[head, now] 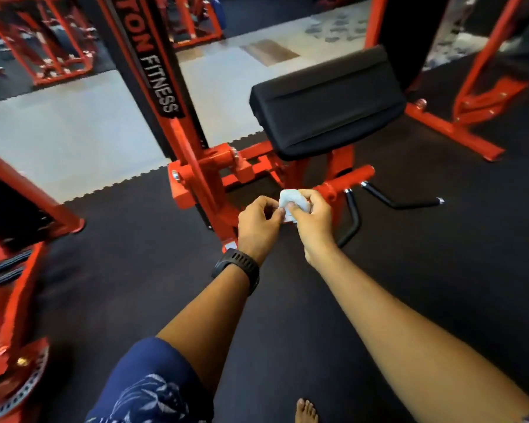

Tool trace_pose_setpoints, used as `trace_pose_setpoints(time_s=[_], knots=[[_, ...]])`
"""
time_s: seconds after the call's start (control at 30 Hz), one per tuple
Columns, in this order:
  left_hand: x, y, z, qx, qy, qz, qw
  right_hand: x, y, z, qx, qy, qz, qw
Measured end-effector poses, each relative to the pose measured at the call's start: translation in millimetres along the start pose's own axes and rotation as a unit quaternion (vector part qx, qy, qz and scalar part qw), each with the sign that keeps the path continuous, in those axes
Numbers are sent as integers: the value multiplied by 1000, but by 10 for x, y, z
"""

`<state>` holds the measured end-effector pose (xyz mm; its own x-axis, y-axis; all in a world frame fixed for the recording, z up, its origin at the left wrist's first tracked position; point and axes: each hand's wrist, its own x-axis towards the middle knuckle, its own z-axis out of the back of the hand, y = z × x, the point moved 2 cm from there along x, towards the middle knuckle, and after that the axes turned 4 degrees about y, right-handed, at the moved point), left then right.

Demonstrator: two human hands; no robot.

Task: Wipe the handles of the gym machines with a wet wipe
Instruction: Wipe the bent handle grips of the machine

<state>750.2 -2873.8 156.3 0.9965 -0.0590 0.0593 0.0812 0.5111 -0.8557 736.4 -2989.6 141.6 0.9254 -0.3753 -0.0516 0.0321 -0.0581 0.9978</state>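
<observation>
Open black rubber floor (pixel 440 254) right of and below the fingers (pixel 306 195), black bent handle bars (pixel 354 218) just right of them, red steel machine frame (pixel 193 184) close left and ahead, black padded armrest (pixel 327 102) beyond

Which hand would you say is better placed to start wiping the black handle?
Right, probably: the right hand holds most of the wet wipe and is nearer the black handle; the left hand only pinches an edge.

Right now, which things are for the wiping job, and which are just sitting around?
For the job: crumpled white wet wipe, pinched by the left hand and right hand; bent black metal handles on the red machine.
Just there: black padded cushion; black wristwatch; dark rubber floor mat.
</observation>
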Motion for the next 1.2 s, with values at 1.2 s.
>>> trace_pose_setpoints(time_s=[1.2], knots=[[3553, 1862, -3394, 478, 403, -380, 682, 3215, -3063, 1105, -256, -300, 23, 919]])
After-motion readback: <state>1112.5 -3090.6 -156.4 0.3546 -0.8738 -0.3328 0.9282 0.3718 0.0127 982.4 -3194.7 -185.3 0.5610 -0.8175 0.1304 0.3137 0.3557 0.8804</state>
